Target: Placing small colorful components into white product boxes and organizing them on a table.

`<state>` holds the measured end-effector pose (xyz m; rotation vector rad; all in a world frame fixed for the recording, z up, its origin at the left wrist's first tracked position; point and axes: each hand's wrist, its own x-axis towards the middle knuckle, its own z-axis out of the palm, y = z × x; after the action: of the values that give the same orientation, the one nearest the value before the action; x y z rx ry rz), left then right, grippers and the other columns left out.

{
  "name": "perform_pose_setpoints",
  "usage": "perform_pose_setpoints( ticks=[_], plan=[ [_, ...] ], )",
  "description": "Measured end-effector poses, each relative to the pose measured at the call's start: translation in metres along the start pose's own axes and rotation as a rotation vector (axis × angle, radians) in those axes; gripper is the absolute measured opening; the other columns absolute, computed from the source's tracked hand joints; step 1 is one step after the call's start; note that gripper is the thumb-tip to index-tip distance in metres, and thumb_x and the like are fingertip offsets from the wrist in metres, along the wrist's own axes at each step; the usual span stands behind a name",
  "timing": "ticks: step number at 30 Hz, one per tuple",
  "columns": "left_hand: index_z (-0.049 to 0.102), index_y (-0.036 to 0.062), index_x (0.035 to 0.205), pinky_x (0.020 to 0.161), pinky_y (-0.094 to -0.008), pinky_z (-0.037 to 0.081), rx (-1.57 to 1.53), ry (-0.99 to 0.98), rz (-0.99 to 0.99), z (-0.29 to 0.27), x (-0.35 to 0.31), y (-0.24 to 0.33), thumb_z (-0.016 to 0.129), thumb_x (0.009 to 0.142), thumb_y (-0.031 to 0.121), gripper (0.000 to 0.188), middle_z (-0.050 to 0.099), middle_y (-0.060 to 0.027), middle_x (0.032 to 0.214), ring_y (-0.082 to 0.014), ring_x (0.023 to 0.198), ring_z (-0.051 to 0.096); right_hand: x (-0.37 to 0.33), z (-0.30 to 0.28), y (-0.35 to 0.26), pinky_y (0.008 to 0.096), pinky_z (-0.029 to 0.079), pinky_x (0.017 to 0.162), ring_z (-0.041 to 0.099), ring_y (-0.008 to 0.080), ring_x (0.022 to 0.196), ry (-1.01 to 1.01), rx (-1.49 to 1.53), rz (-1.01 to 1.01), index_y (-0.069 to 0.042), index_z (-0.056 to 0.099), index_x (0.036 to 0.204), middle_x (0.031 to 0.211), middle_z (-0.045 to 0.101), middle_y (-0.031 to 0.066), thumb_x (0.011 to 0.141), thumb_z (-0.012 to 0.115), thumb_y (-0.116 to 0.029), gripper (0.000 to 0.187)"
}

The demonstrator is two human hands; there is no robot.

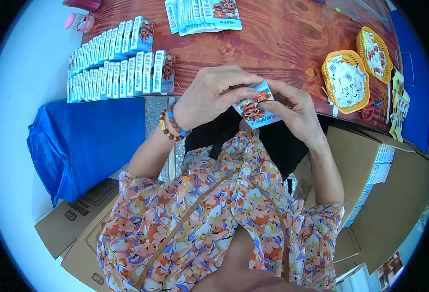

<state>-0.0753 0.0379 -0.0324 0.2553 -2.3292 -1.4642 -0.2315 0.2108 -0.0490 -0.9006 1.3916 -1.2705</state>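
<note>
Between my two hands is a small light-blue printed carton (256,116) with a colourful cartoon figure on its front, held tilted just off the table's near edge. My left hand (220,91), with beaded bracelets at the wrist, grips its upper left part, thumb across the front. My right hand (297,109) closes on its upper right side, thumb on the printed face. The fingers behind the carton are hidden. To the left, two rows of similar cartons (132,73) stand upright on the table. Farther off lies a fanned stack of flat cartons (202,17).
On the right of the wooden table (292,29) are a yellow basket (325,73) of small white packets, another yellow basket (388,73), and red-handled scissors (368,111). An open cardboard box (353,158) stands below right. A blue cover (95,146) hangs below left.
</note>
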Motion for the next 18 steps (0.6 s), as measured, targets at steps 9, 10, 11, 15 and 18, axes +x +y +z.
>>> perform_pose_setpoints(
  ticks=[9,10,11,15,18],
  plan=[
    [0.072,0.0039,0.108,0.065,-0.0347,0.052,0.125,-0.179,0.008,-0.004,0.001,0.002,0.069,0.09,0.016,0.022,0.067,-0.0114,0.082,-0.0269,0.073,0.066,-0.004,0.004,0.006,0.0295,0.053,0.075,0.066,0.0104,0.089,0.053,-0.147,-0.101,-0.001,0.062,0.13,0.105,0.073,0.0091,0.091,0.07,-0.011,0.042],
    [0.071,0.0033,0.11,0.065,-0.0351,0.052,0.126,-0.167,0.034,-0.002,0.0,0.0,0.068,0.09,0.015,0.023,0.066,-0.0116,0.081,-0.0274,0.073,0.066,-0.004,0.004,0.006,0.0299,0.053,0.075,0.066,0.0112,0.089,0.062,-0.173,-0.113,-0.001,0.062,0.129,0.104,0.073,0.0103,0.09,0.07,-0.011,0.041],
    [0.071,0.0027,0.111,0.065,-0.0355,0.053,0.127,-0.154,0.059,-0.002,-0.001,0.0,0.068,0.09,0.014,0.024,0.066,-0.0117,0.081,-0.028,0.073,0.066,-0.004,0.004,0.007,0.0299,0.053,0.075,0.066,0.0112,0.089,0.061,-0.171,-0.115,-0.001,0.062,0.129,0.104,0.073,0.0103,0.09,0.07,-0.011,0.041],
    [0.069,0.0019,0.113,0.066,-0.0374,0.054,0.322,-0.178,0.148,-0.001,-0.003,0.004,0.068,0.089,0.012,0.026,0.065,-0.0119,0.081,-0.029,0.074,0.066,-0.003,0.005,0.011,0.0337,0.054,0.075,0.07,0.021,0.089,0.102,-0.288,-0.156,-0.001,0.063,0.127,0.105,0.073,0.0153,0.088,0.071,-0.01,0.041],
    [0.068,0.002,0.113,0.067,-0.0392,0.055,0.403,-0.205,0.192,0.0,-0.004,0.005,0.067,0.088,0.01,0.026,0.065,-0.0119,0.081,-0.0299,0.075,0.066,-0.002,0.005,0.013,0.0354,0.055,0.075,0.071,0.0269,0.089,0.107,-0.33,-0.153,0.0,0.063,0.125,0.105,0.072,0.0182,0.087,0.072,-0.01,0.041]
  ],
)
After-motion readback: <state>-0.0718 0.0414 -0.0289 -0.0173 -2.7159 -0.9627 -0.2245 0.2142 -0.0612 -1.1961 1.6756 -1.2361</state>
